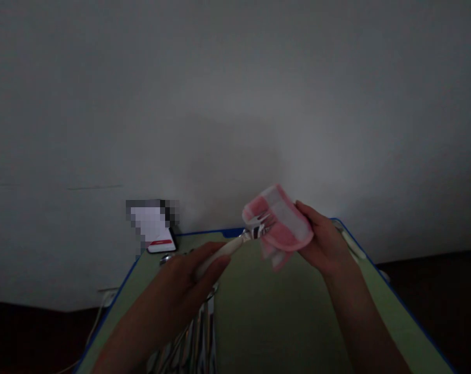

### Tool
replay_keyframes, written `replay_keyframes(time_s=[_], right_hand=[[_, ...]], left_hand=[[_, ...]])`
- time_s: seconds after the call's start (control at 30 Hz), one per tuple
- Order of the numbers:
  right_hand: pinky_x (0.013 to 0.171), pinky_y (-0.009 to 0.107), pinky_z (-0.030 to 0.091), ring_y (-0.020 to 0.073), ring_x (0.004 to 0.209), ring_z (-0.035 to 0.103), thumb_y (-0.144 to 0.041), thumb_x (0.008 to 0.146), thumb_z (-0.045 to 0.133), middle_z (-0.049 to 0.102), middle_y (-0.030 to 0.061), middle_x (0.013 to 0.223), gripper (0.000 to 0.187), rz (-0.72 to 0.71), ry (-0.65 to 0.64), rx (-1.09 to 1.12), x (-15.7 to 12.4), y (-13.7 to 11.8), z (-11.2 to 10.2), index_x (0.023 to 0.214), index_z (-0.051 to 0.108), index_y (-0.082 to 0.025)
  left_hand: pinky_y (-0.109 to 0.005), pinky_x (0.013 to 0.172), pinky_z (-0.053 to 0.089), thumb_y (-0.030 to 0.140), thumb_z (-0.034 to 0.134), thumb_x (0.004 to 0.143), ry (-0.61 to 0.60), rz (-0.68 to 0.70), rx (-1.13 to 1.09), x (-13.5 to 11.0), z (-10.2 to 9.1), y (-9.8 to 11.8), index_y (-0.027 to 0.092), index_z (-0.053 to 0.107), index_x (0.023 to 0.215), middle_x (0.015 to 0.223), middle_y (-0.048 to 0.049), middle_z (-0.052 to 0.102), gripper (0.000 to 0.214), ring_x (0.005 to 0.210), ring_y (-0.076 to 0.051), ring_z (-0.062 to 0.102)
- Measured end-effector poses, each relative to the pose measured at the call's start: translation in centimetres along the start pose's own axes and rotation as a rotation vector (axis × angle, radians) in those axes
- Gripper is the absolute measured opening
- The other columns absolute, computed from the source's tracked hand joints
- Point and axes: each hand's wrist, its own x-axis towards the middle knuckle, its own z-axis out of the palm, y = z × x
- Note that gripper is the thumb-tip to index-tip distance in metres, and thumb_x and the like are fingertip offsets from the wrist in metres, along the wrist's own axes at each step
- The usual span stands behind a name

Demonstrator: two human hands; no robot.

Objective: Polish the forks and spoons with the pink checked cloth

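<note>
My left hand (188, 275) is closed around the pale handle of a fork (229, 248), whose metal head points up and to the right. A pink and white cloth (287, 221) lies draped over my right hand (323, 241), which grips it from the right side. The fork's tines rest against the cloth's near face. Both are held up above the green table. The cloth hides part of my right fingers.
Several pieces of metal cutlery (198, 337) lie at the table's left, partly behind my left arm. A phone (155, 228) leans against the wall at the back left. Another pale-handled utensil (353, 244) lies near the right edge of the green table (266, 322). A cable (97, 322) hangs at the left.
</note>
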Motion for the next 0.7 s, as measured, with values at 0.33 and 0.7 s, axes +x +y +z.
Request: replay_keyframes(time_s=[0.33, 0.7], right_hand=[[0.081, 0.036, 0.050, 0.0185, 0.088, 0.063, -0.023, 0.076, 0.046, 0.069, 0.0039, 0.092, 0.026, -0.018, -0.192, 0.116, 0.0, 0.9, 0.4, 0.096, 0.063, -0.017], [0.088, 0.037, 0.044, 0.0218, 0.094, 0.062, -0.045, 0.082, 0.045, 0.069, 0.0076, 0.084, 0.036, 0.153, -0.269, 0.129, -0.1, 3.3, 2.4, 0.093, 0.061, -0.015]], left_hand=[[-0.025, 0.056, 0.040, 0.044, 0.032, 0.092, 0.040, -0.044, 0.027, 0.6, 1.3, 1.1, 0.020, 0.058, 0.090, 0.069, -0.0001, 0.063, 0.035, 0.062, -0.016, 0.059], [-0.022, 0.046, 0.027, 0.050, 0.032, 0.090, -0.043, -0.060, -0.116, 1.0, 2.5, 2.6, 0.018, 0.051, 0.064, 0.057, 0.0024, 0.050, 0.045, 0.052, -0.012, 0.044]])
